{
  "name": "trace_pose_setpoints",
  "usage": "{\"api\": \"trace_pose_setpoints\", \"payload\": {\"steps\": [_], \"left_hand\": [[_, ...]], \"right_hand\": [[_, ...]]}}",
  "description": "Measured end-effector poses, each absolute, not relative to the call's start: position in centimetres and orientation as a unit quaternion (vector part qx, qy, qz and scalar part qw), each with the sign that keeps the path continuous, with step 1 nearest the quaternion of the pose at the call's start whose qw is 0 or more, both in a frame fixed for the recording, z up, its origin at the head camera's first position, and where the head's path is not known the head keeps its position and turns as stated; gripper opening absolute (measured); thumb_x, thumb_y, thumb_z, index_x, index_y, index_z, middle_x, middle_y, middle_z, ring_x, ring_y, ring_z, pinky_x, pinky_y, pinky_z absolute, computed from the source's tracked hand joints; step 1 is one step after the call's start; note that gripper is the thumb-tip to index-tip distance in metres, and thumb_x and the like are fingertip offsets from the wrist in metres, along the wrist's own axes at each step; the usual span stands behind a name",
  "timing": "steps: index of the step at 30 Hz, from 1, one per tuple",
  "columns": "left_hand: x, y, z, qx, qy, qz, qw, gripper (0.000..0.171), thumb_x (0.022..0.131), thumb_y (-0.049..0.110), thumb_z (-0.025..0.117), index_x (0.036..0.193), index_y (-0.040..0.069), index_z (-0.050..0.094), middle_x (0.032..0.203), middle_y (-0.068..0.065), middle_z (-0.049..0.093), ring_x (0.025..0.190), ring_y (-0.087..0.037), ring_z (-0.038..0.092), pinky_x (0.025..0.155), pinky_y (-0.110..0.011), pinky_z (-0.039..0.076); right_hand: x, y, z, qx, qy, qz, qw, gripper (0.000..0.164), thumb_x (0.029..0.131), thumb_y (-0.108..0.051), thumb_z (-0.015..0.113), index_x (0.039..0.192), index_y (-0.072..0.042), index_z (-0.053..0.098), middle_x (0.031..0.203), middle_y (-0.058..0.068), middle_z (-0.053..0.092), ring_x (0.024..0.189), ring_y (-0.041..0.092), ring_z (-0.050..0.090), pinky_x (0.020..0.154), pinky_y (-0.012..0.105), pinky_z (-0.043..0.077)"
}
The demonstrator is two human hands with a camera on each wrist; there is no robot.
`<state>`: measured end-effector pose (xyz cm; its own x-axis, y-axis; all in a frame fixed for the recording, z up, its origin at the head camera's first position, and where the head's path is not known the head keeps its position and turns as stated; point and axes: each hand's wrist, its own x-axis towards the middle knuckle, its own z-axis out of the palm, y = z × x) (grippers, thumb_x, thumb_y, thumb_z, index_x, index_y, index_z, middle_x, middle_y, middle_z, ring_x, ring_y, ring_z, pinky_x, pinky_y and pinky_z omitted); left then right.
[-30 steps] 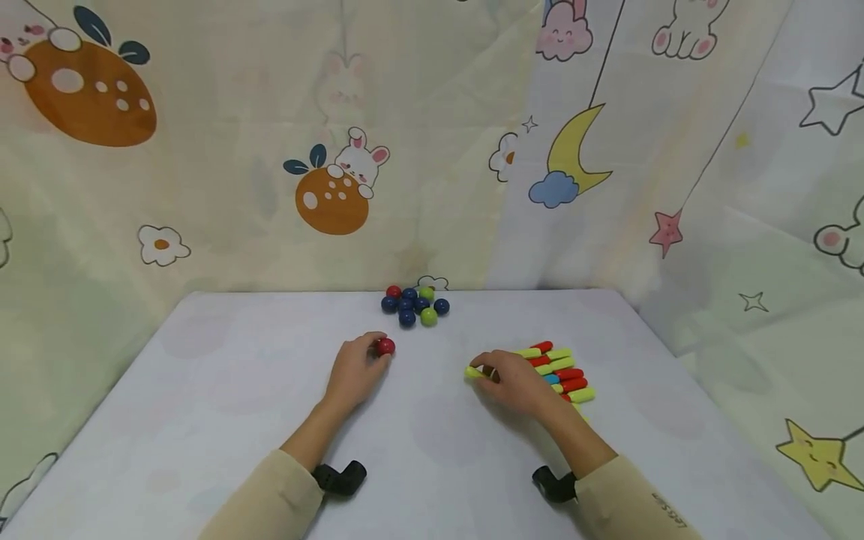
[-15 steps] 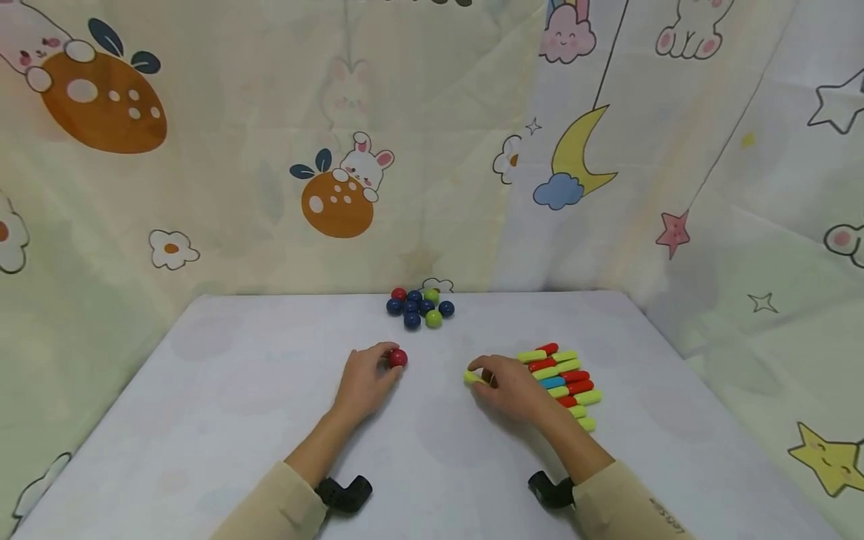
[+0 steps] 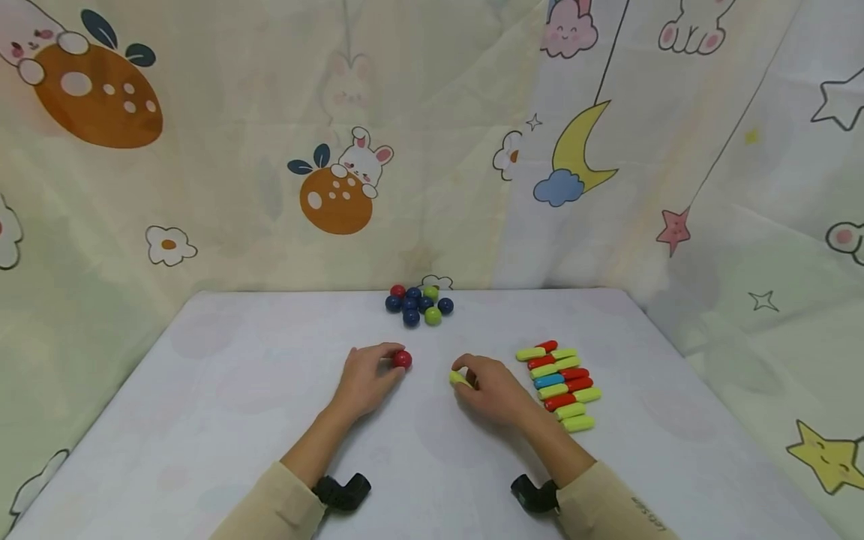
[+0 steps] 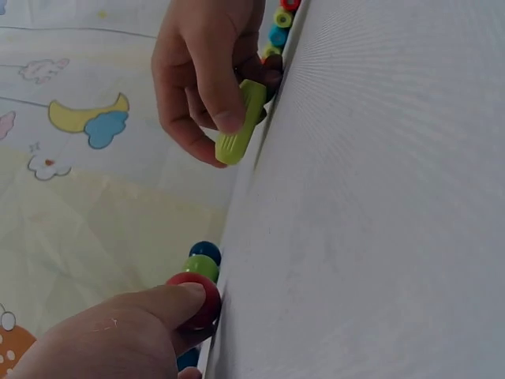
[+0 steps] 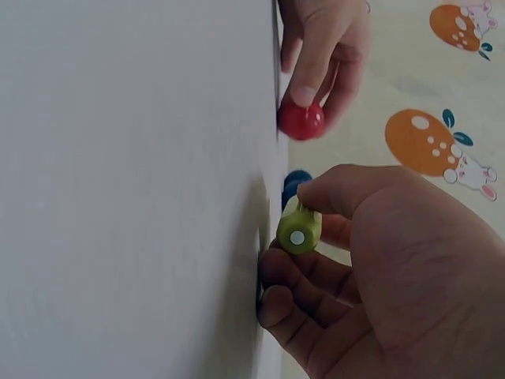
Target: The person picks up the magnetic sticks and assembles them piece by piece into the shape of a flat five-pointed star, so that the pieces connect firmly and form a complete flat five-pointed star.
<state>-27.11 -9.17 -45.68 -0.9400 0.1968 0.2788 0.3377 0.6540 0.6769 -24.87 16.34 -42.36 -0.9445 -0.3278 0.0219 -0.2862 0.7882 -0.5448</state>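
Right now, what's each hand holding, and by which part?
The left hand pinches a red ball by its rounded sides; the right hand holds a lime stick by its long sides.

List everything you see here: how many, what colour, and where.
Held ball: one, red, in left hand
Held stick: one, yellow-green, in right hand
Other balls: nine (six dark blue, two green, one red), table's far edge
Other sticks: about fourteen; yellow-green, red, one blue; right side
Backdrop: one, pale with cartoon prints, behind table
Table: one, white, under the hands
Wrist cameras: two, black, one per wrist
Sleeves: two, beige, foreground
Hands: two, bare, over table
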Motion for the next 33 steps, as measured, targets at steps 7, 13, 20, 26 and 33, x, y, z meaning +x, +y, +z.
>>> {"api": "trace_pose_setpoints", "payload": {"steps": [7,13,20,26,33], "left_hand": [[-27.1,-9.0,-45.8,-0.150,-0.907,-0.383,0.091,0.042,0.092,0.019,0.078,0.133,0.014,0.069,0.129,-0.006,0.073,0.135,-0.032,0.058,0.122,-0.072,0.013],[-27.4,-8.5,-46.0,-0.154,-0.903,-0.390,0.088,0.042,0.093,0.022,0.078,0.133,0.016,0.069,0.128,-0.005,0.074,0.135,-0.030,0.059,0.122,-0.073,0.011],[-27.5,-7.6,-46.0,-0.153,-0.904,-0.388,0.092,0.040,0.093,0.022,0.078,0.131,0.017,0.070,0.126,-0.004,0.075,0.134,-0.030,0.059,0.121,-0.074,0.010],[-27.6,-7.1,-45.7,-0.158,-0.905,-0.383,0.096,0.039,0.094,0.022,0.076,0.132,0.018,0.069,0.127,-0.004,0.075,0.134,-0.032,0.058,0.120,-0.075,0.012],[-27.4,-7.1,-45.5,-0.163,-0.908,-0.376,0.088,0.039,0.096,0.022,0.074,0.134,0.019,0.069,0.130,-0.005,0.073,0.138,-0.034,0.054,0.120,-0.075,0.011]], "right_hand": [[-24.6,14.8,-42.8,-0.143,0.941,-0.307,0.019,0.025,0.096,-0.018,0.071,0.120,-0.014,0.067,0.081,-0.003,0.060,0.075,0.014,0.055,0.070,0.028,0.050],[-24.6,14.0,-43.1,-0.112,0.931,-0.347,0.004,0.026,0.095,-0.021,0.073,0.120,-0.015,0.067,0.080,-0.002,0.061,0.072,0.014,0.055,0.065,0.026,0.049],[-24.5,12.9,-43.1,-0.094,0.907,-0.410,0.025,0.030,0.096,-0.022,0.072,0.124,-0.011,0.066,0.082,0.001,0.064,0.061,0.014,0.059,0.057,0.027,0.051],[-24.5,12.3,-42.9,-0.087,0.905,-0.415,0.025,0.035,0.096,-0.022,0.072,0.127,-0.008,0.063,0.080,0.001,0.064,0.060,0.013,0.058,0.056,0.028,0.050],[-24.4,11.7,-42.6,-0.083,0.900,-0.427,0.032,0.037,0.095,-0.019,0.073,0.127,-0.005,0.060,0.078,0.002,0.065,0.058,0.013,0.059,0.055,0.027,0.050]]}}
